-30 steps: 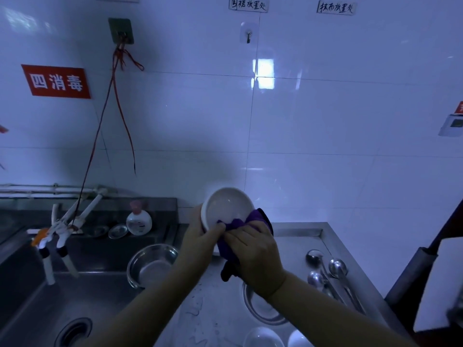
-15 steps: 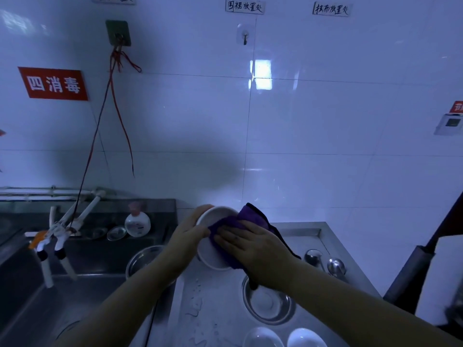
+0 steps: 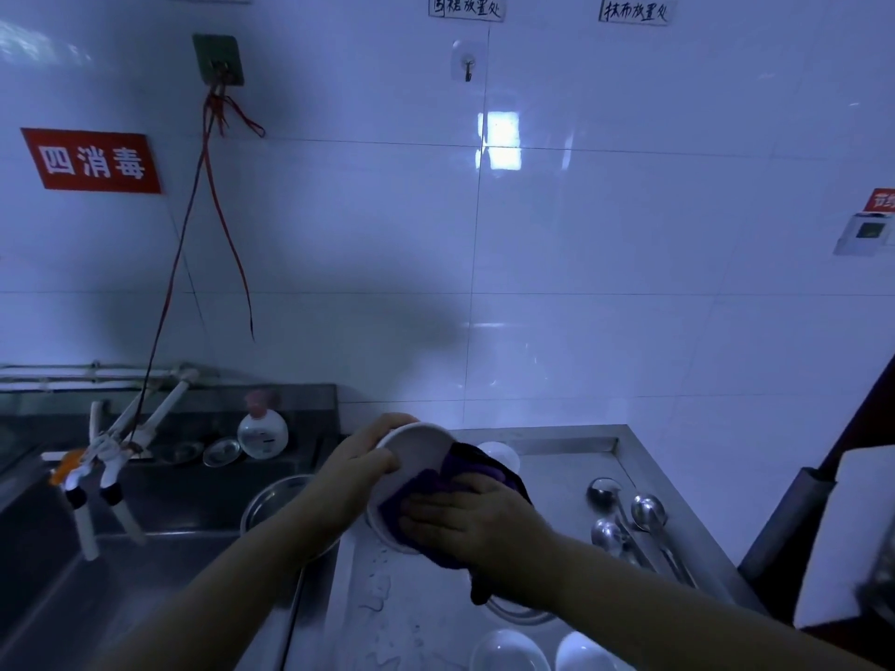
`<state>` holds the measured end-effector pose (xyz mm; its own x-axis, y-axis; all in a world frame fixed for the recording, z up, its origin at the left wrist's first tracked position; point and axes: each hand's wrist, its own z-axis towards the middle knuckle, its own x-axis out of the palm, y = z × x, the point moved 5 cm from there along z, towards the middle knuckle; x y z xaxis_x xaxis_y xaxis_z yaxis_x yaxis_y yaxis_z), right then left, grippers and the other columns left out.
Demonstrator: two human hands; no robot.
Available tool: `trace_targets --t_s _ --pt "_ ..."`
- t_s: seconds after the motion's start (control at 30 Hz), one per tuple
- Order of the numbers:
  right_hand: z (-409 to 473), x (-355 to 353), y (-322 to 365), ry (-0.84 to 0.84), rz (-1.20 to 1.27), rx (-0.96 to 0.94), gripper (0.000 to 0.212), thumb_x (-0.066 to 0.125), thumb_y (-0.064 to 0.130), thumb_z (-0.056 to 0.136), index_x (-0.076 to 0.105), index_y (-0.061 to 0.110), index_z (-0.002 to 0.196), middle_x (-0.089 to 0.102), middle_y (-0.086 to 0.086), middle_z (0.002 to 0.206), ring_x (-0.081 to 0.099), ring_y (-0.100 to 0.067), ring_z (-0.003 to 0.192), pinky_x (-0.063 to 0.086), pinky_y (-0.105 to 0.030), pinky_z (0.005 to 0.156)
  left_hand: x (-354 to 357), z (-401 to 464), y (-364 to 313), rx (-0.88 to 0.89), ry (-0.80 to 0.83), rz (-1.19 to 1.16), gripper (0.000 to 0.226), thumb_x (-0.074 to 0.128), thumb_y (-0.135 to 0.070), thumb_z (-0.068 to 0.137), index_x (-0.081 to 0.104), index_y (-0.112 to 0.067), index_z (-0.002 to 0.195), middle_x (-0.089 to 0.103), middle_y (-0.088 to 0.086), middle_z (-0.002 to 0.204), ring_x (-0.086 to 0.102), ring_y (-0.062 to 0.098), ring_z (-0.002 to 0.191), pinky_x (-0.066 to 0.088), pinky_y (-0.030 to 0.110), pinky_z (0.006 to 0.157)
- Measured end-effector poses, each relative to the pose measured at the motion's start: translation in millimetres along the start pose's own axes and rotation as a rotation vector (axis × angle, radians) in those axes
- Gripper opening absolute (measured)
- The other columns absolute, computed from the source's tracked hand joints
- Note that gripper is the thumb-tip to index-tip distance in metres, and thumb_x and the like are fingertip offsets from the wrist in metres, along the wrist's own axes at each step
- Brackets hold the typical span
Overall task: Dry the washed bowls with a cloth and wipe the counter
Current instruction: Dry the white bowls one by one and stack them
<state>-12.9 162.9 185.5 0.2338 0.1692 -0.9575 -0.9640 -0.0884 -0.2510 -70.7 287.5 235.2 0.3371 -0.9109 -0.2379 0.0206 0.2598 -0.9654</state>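
The drying step is in hand: the left hand [image 3: 361, 469] grips the rim of a white bowl [image 3: 414, 445] held tilted above the bench [image 3: 571, 447], its fingers curled over the far edge and the thumb on the near side, while the right hand [image 3: 477, 518] presses a purple cloth [image 3: 426, 491] into the bowl's lower half with fingers laid fairly flat on the fabric; whether the thumb pinches the cloth cannot be told. The bowl sits at the frame's centre, just right of the sink [image 3: 160, 564]. At 6 o'clock from it, 2 more white bowls [image 3: 508, 651] rest on the wet bench, a metal dish [image 3: 523, 615] shows partly under the right forearm, and another white bowl [image 3: 501, 455] lies at 1 o'clock. Ladles [image 3: 624, 515] lie at 3 o'clock. Next, I judge, the cloth should sweep round the inner wall and rim, the left hand turning the bowl; then setting it down dry and taking another. The counter's water beads await wiping last.
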Motion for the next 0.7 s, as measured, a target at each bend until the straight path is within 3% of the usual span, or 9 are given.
trace_targets --t_s 0.1,0.13,0.23,0.33,0.4,0.47,0.53,0.6,0.7 --pt "-7.6 -2.2 -15.7 -0.154 -0.086 -0.076 0.045 0.079 0.019 0.076 0.065 0.019 0.119 0.065 0.004 0.124 0.056 -0.014 0.117 0.040 -0.038 0.105 -0.1 5.6 2.4 -0.033 0.098 0.069 0.048 0.046 -0.016 0.063 0.061 -0.014 0.109 0.062 0.016 0.105 0.057 0.035 0.096 0.048 0.040 0.077" --pt "-8.7 -3.7 -18.7 -0.188 -0.133 -0.117 0.038 0.072 0.013 0.082 0.064 0.018 0.119 0.064 0.003 0.124 0.057 -0.014 0.117 0.039 -0.038 0.106 -0.5 7.9 2.8 -0.060 0.139 0.088 0.049 0.046 -0.016 0.062 0.062 -0.014 0.109 0.063 0.017 0.105 0.058 0.035 0.096 0.048 0.043 0.078" --pt "-1.9 -3.0 -22.2 -0.193 -0.264 -0.182 0.045 0.067 0.012 0.085 0.057 0.018 0.129 0.059 0.002 0.132 0.052 -0.014 0.124 0.032 -0.037 0.113 3.9 18.4 8.7 -0.143 0.263 0.154 0.053 0.047 -0.014 0.059 0.065 -0.017 0.109 0.066 0.015 0.101 0.062 0.029 0.092 0.051 0.037 0.078" --pt "6.7 -1.7 -22.1 -0.133 -0.353 -0.174 0.057 0.054 0.010 0.087 0.040 0.015 0.142 0.047 0.001 0.144 0.038 -0.019 0.136 0.023 -0.041 0.116 7.5 24.3 16.3 -0.249 0.311 0.094 0.043 0.047 -0.005 0.059 0.070 -0.020 0.093 0.069 0.005 0.079 0.063 0.018 0.076 0.051 0.025 0.065" --pt "8.3 -1.2 -23.4 -0.168 -0.340 -0.144 0.058 0.042 0.012 0.085 0.037 0.012 0.143 0.045 -0.001 0.145 0.033 -0.021 0.139 0.017 -0.042 0.118 7.2 26.0 23.0 -0.261 0.314 0.100 0.040 0.047 0.002 0.070 0.071 -0.023 0.089 0.072 -0.001 0.074 0.067 0.012 0.071 0.051 0.021 0.061" --pt "7.1 1.5 -23.6 -0.210 -0.300 -0.085 0.061 0.058 0.013 0.080 0.043 0.011 0.139 0.049 -0.002 0.142 0.034 -0.020 0.138 0.019 -0.042 0.117 5.0 24.5 24.9 -0.224 0.269 0.073 0.040 0.047 0.001 0.072 0.071 -0.026 0.090 0.073 -0.003 0.077 0.068 0.007 0.069 0.052 0.017 0.058" --pt "7.0 6.8 -25.4 -0.173 -0.227 0.028 0.087 0.088 0.030 0.056 0.052 0.011 0.133 0.055 -0.002 0.137 0.040 -0.019 0.135 0.028 -0.043 0.114 1.5 22.7 22.2 -0.176 0.161 -0.018 0.041 0.048 -0.009 0.061 0.071 -0.026 0.090 0.072 -0.003 0.077 0.067 0.006 0.067 0.051 0.016 0.055" --pt "4.8 11.6 -24.6 -0.148 -0.074 0.124 0.109 0.092 0.046 0.027 0.061 0.008 0.124 0.062 -0.004 0.128 0.049 -0.021 0.128 0.037 -0.044 0.108 -3.5 23.6 23.3 -0.124 0.011 -0.048 0.039 0.047 -0.014 0.056 0.071 -0.029 0.084 0.069 -0.004 0.077 0.064 0.010 0.070 0.049 0.020 0.055" --pt "2.9 12.3 -17.2 -0.247 0.037 0.214 0.105 0.091 0.048 0.015 0.069 0.008 0.110 0.069 -0.003 0.113 0.060 -0.021 0.114 0.044 -0.045 0.102 -4.7 24.2 29.1 -0.059 -0.141 -0.059 0.036 0.047 -0.020 0.057 0.063 -0.028 0.088 0.063 0.002 0.086 0.057 0.019 0.077 0.046 0.029 0.061"
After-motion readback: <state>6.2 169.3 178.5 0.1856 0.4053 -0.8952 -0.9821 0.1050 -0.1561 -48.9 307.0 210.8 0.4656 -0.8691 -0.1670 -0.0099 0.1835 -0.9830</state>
